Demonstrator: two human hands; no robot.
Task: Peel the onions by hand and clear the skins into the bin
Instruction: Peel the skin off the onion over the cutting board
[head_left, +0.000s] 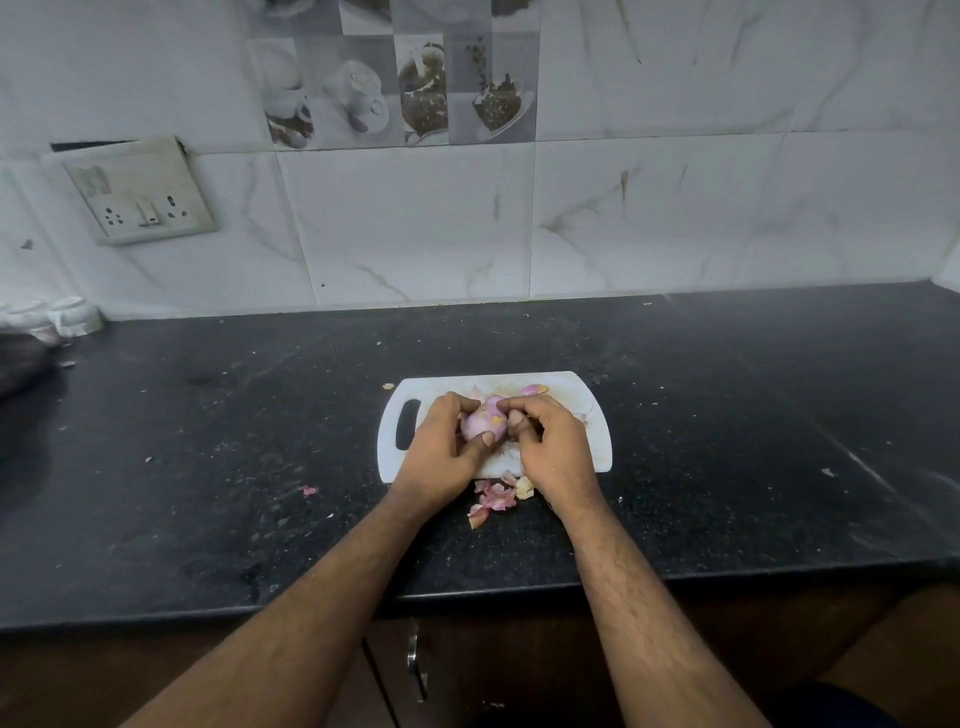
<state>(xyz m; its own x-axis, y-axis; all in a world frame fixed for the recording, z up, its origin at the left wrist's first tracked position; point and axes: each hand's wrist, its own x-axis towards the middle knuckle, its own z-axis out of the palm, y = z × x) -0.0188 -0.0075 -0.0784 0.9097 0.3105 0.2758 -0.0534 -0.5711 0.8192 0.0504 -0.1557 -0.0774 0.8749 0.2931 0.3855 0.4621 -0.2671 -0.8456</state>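
Note:
A pale purple onion (483, 422) is held just above a white cutting board (595, 447) on the black counter. My left hand (441, 447) cups it from the left, thumb pressed on its front. My right hand (553, 449) grips it from the right, fingertips pinched at its top edge. Pink loose skins (493, 500) lie on the counter just in front of the board, between my wrists. More skin pieces (534, 388) rest at the board's far edge. No bin is in view.
The black counter (208, 441) is speckled with crumbs and a small skin scrap (309, 490) to the left. White objects (72, 314) stand at the far left by the tiled wall. A socket plate (137, 192) hangs on the wall. A cabinet handle (415, 665) is below the counter edge.

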